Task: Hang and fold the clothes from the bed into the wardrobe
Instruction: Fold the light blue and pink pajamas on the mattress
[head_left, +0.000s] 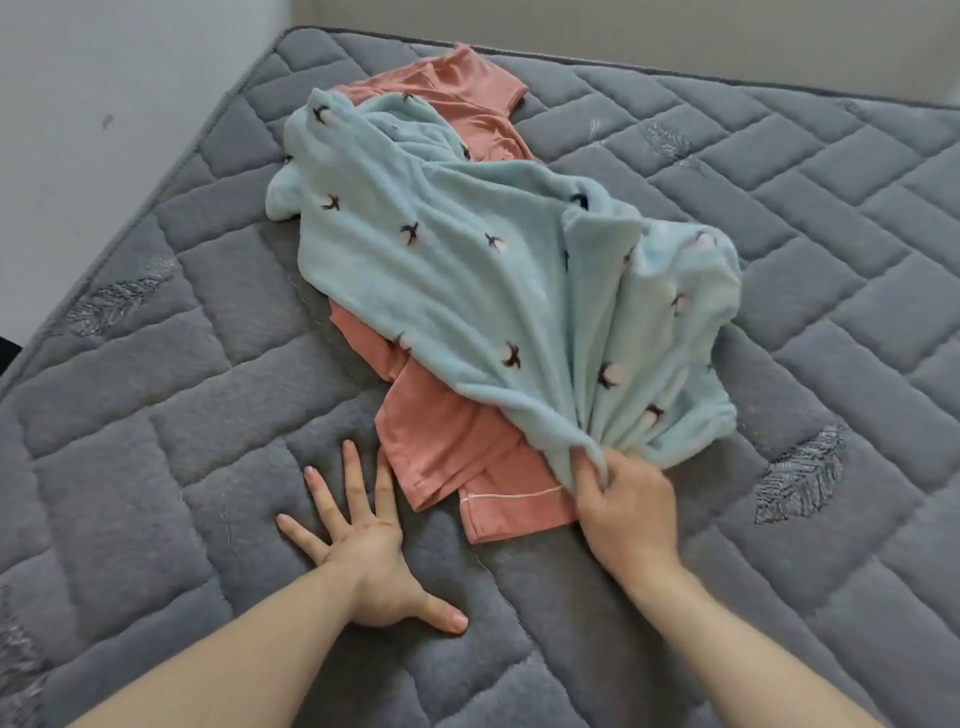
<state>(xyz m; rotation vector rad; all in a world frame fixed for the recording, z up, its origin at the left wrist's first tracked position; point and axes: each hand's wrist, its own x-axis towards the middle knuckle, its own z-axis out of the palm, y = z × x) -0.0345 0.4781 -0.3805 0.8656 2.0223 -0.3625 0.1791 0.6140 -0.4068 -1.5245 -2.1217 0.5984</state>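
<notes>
Head view: right hand (626, 501) pinches bunched edge of light-blue fleece garment (467, 260), fabric fanning up from the grip. Left hand (363, 545) flat, fingers spread, pressing grey quilted mattress (156, 415). Fleece lies across mattress middle, on top of salmon-pink clothes (447, 447) showing at near and far ends.
</notes>
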